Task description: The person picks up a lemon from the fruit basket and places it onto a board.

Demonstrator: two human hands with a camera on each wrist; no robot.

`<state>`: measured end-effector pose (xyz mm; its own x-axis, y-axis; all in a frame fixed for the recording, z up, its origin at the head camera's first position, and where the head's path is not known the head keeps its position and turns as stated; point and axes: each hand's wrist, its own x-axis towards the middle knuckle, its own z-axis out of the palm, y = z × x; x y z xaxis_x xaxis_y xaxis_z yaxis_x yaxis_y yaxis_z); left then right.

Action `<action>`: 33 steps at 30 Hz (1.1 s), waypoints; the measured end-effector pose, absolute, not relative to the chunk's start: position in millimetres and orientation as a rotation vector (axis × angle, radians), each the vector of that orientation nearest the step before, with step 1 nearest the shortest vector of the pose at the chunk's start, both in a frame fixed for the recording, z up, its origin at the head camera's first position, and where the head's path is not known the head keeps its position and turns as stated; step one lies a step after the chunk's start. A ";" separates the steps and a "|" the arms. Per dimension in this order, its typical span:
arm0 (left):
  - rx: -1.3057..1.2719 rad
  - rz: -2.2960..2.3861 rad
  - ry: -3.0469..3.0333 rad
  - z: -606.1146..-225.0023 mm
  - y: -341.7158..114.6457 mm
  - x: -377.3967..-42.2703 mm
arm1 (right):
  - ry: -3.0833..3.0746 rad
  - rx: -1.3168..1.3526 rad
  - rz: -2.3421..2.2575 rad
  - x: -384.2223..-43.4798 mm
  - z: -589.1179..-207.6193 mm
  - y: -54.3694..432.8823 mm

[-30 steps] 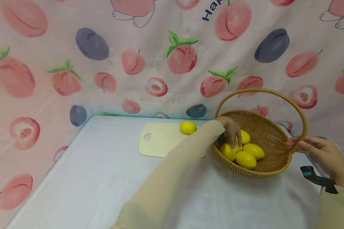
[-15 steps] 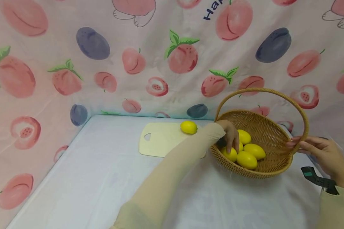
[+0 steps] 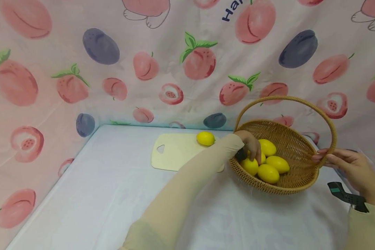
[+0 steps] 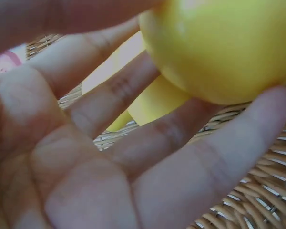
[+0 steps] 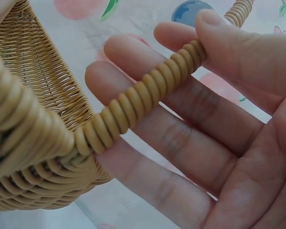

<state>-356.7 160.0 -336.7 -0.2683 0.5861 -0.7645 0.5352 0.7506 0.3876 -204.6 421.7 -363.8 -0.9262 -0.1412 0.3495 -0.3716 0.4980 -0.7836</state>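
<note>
In the head view a brown wicker basket (image 3: 297, 152) with a tall arched handle (image 3: 287, 99) stands tilted at the right, several yellow lemons (image 3: 268, 173) gathered in its left half. My left hand (image 3: 251, 144) reaches over the left rim into it. Up close in the left wrist view, its bent fingers (image 4: 190, 167) and thumb hold a lemon (image 4: 224, 47); other lemons show behind the fingers. At the right side, my right hand (image 3: 347, 161) grips the foot of the handle, the wrapped handle (image 5: 143, 98) lying between thumb and fingers in the right wrist view.
A cream cutting board (image 3: 175, 152) lies left of the basket, partly covered by the left sleeve (image 3: 187, 184). One lemon (image 3: 205, 138) rests on its far right corner. A fruit-print cloth (image 3: 162, 69) hangs behind the white table (image 3: 97, 194).
My left hand's fingers have shifted slightly among the lemons, and a few lemons have moved a little. My right hand and the basket stay in place.
</note>
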 end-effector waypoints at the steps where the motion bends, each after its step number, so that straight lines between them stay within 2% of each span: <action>1: 0.852 0.075 1.940 -337.1 159.6 -357.0 | -2.503 0.439 1.396 -204.4 -363.6 421.7; 17: 0.815 0.287 2.046 -346.1 158.3 -357.2 | -2.451 0.504 1.463 -207.8 -364.0 421.8; 25: 0.860 0.226 2.087 -346.7 159.6 -354.7 | -2.505 0.411 1.361 -207.9 -363.5 422.1; 33: 0.917 0.195 1.987 -349.7 165.9 -347.3 | -2.522 0.435 1.316 -204.8 -364.4 421.2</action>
